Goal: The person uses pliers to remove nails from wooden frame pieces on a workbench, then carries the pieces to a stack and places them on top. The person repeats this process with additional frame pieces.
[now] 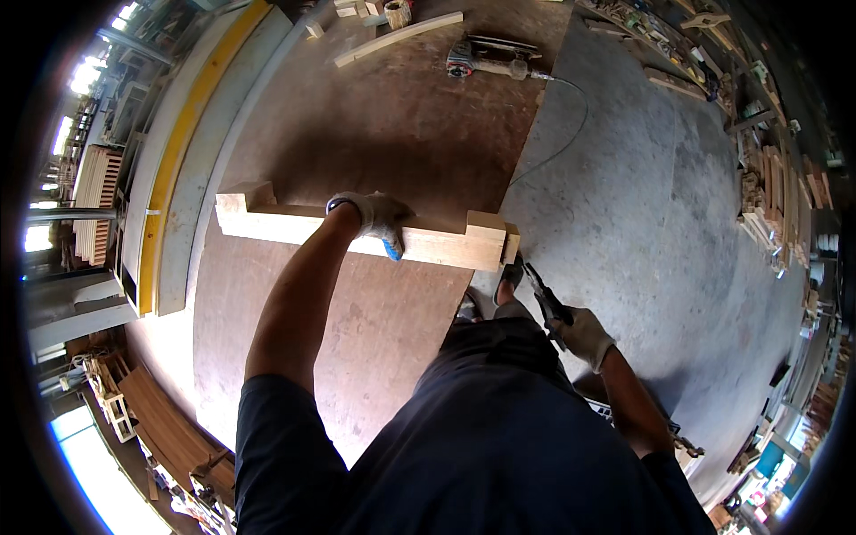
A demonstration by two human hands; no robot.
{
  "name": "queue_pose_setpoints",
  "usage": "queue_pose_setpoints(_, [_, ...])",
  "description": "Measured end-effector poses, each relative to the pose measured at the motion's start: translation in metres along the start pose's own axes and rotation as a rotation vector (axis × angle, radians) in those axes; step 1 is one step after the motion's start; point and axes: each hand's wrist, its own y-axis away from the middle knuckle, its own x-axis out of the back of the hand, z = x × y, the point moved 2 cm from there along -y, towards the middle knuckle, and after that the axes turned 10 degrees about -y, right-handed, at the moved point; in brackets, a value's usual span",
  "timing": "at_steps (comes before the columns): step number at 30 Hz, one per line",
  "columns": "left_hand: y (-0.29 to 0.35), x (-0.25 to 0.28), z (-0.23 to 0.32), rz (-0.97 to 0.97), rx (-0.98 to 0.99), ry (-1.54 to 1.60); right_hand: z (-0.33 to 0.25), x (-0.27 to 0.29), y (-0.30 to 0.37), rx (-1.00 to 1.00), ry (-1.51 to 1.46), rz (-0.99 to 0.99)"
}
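A pale wooden beam with notched, raised blocks at both ends is held up in front of me, over the brown sheet. My left hand, in a light work glove with a blue patch, is closed round its middle, the thumb down the near face. Low on the right, my gloved right hand is wrapped round the grip of a long, dark handheld tool. Its narrow end points up toward the beam's right end, apart from it. The tool's exact kind is hard to make out.
A power tool lies at the far side, its thin cable curving over the grey floor. Beside it are a long wood strip and offcuts. A yellow-edged rail runs along the left; timber piles stand right.
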Motion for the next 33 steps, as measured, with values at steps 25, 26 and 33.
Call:
queue_pose_setpoints(25, [0.008, -0.004, 0.019, 0.392, 0.197, -0.07, -0.159, 0.05, -0.056, -0.068, 0.958, 0.07])
queue_pose_setpoints(26, [0.008, -0.005, 0.019, 0.407, 0.194, -0.076, -0.164, 0.05, -0.055, -0.086, 0.965, 0.068])
queue_pose_setpoints(33, [0.005, -0.007, 0.019, 0.474, 0.198, -0.11, -0.217, 0.05, -0.064, -0.2, 1.112, -0.07])
